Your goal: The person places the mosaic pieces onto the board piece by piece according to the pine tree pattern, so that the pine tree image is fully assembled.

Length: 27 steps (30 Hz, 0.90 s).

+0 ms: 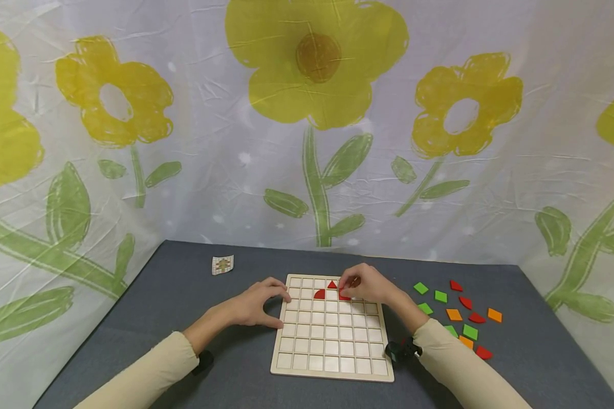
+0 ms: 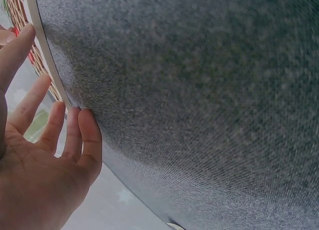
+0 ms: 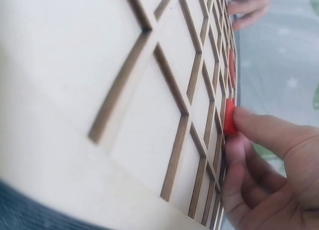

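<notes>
One pinched red piece (image 3: 230, 117); nearby triangle (image 1: 332, 285) points away.

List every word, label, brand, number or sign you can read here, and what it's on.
No readable text in any view.
Card: a small pattern shows; any print is too small to read.
Board: no lettering visible.
Loose pieces: plain colours, no visible marks.
Backdrop: flower drawings, no visible words.
</notes>
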Each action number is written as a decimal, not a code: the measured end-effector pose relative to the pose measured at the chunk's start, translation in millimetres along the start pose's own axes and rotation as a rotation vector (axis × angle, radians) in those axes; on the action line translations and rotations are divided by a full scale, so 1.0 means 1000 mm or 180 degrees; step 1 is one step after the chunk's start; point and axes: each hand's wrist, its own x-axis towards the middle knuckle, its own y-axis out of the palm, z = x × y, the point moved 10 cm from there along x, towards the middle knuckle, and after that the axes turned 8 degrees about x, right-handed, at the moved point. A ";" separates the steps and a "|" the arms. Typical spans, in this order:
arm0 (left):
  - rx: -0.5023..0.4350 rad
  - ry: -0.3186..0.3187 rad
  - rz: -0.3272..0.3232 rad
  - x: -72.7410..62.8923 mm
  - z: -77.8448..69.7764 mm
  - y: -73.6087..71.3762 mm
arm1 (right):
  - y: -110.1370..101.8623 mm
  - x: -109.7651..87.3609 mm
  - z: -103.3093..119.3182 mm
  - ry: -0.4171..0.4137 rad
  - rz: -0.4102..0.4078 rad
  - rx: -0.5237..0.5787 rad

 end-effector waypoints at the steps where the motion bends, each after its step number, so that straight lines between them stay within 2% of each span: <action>1: -0.0001 -0.0002 0.0004 0.000 0.000 0.000 | 0.000 0.000 0.000 0.0013 -0.0004 -0.0017; 10: 0.0003 0.0014 0.0009 0.000 -0.001 0.000 | 0.000 -0.002 0.002 0.0055 0.0015 -0.0016; 16: -0.0023 0.0025 0.0011 0.000 -0.001 -0.001 | -0.007 -0.007 -0.002 0.0103 -0.0009 -0.0018; 20: -0.0017 0.0030 0.0005 -0.001 -0.002 -0.001 | -0.014 -0.014 -0.003 0.0029 -0.0077 0.0020; 27: -0.0003 0.0023 -0.0007 -0.001 -0.002 -0.001 | -0.023 -0.032 -0.006 0.0098 -0.0143 0.0142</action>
